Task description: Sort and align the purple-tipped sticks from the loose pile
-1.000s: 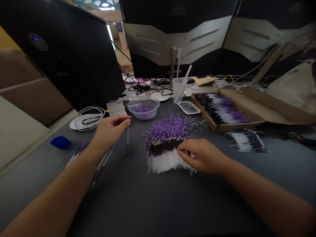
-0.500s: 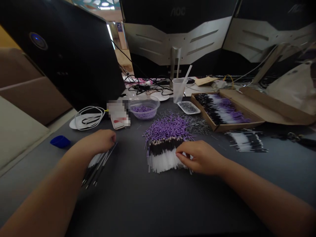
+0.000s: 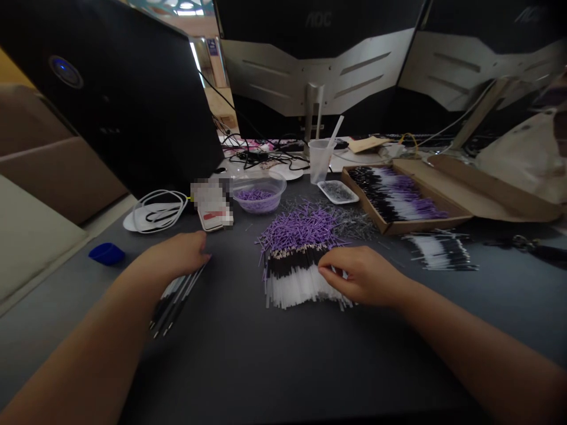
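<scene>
A row of thin white-and-black rods with small metal tips [image 3: 290,289] lies on the dark table, below a heap of short purple sticks [image 3: 299,227]. At the right end of this row is my right hand [image 3: 361,274], its thumb and forefinger pinched together over the rods; whatever is between the fingertips is too small to make out. My left hand [image 3: 183,254] is over a smaller bunch of similar rods [image 3: 175,304] on the left, thumb and forefinger apart. Its other fingers are partly hidden.
Behind the heap stand a clear bowl of purple sticks [image 3: 259,200], a small white tray [image 3: 339,192] and a cup with a straw [image 3: 319,162]. An open cardboard box [image 3: 443,223] holds finished-looking rods. A phone [image 3: 215,218], blue cup-like piece [image 3: 106,254] and more rods [image 3: 438,251] lie around.
My left thumb and forefinger have parted over the left bunch. My right hand has shifted slightly right and up along the row, fingertips still together.
</scene>
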### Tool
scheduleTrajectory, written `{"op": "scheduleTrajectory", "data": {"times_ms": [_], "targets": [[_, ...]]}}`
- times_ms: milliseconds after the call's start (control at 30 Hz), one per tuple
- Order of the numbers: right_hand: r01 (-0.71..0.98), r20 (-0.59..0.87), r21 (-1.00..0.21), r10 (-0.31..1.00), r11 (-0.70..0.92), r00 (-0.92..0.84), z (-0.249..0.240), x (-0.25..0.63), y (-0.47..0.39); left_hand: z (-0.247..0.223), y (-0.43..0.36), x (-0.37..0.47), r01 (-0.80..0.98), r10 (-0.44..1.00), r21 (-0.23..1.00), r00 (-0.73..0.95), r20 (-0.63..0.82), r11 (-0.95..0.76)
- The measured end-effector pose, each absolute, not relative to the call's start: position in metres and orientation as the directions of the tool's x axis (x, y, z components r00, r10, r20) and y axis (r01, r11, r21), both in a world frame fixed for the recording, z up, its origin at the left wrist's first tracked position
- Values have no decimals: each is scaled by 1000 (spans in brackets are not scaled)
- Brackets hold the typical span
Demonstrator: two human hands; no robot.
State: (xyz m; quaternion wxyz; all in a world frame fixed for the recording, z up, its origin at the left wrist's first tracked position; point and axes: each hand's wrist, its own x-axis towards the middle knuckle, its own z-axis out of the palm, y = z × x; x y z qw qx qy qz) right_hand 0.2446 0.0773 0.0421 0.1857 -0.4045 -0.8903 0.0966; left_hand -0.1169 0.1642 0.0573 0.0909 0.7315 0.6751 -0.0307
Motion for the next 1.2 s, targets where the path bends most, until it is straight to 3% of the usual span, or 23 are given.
{"op": "scheduleTrajectory", "data": {"times_ms": [167,500,633,767,933,1200], "targets": [[680,242,-323,752,658,-613,42,245,78,62,153,-107,1000,949,-3,5,-314,-6],[683,297,-316,752,659,-588,41,248,81,67,149,-101,1000,936,-26,-3,-351,-6],[721,345,-356,800,595,-490,38,256,90,68,147,-87,994,956,48,105,-273,-96],[756,357,-436,865,488,-353,29,266,106,67,133,-51,939,945,185,311,-100,-289],[787,333,-483,911,385,-241,18,276,122,48,114,-17,824,867,440,467,-172,-357],[839,289,-371,908,399,-304,8,277,128,37,114,-15,787,843,507,501,-195,-351]]}}
